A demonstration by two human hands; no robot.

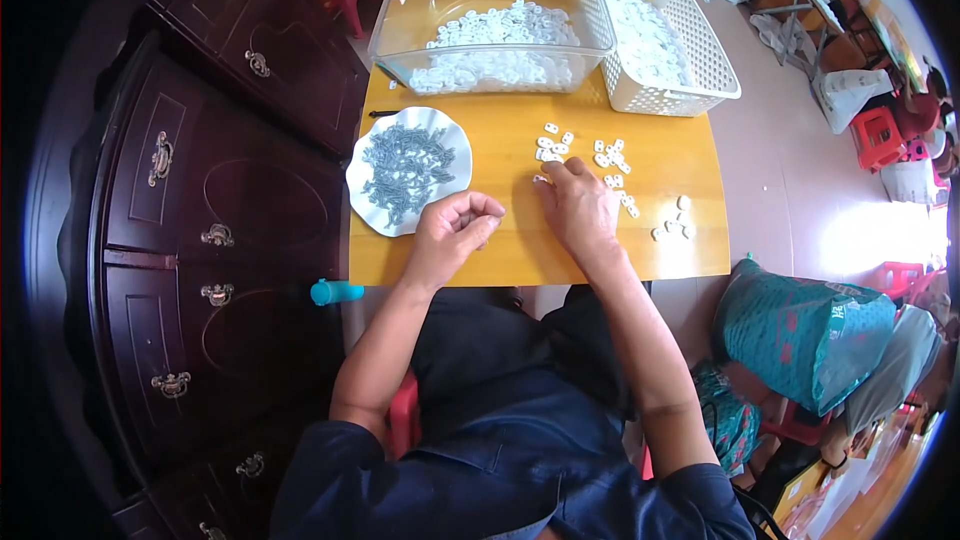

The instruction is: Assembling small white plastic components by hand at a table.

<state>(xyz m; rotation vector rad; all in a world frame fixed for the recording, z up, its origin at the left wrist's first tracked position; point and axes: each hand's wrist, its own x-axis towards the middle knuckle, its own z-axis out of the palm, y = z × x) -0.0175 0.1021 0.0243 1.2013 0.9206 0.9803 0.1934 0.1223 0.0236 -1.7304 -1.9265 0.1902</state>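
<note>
My left hand (455, 235) is over the table just right of a white scalloped plate (458, 155), its fingers curled and the thumb close to the index finger. Whatever may be between those fingertips is too small to make out. On the plate lies a heap of small grey screws (405, 168), or pieces shaped like them. My right hand (582, 208) reaches down to the table with thumb and fingers around a small white plastic piece (541, 179). Beside its fingertips lie several white two-holed pieces (552, 147), and more of them (611, 156) sit to the right.
A clear plastic bin (400, 25) of white pieces stands at the table's far side, next to a white perforated basket (700, 70). Several round white pieces (683, 203) lie near the right edge. Dark wooden cabinets (240, 190) flank the left; a teal sack (800, 330) is at right.
</note>
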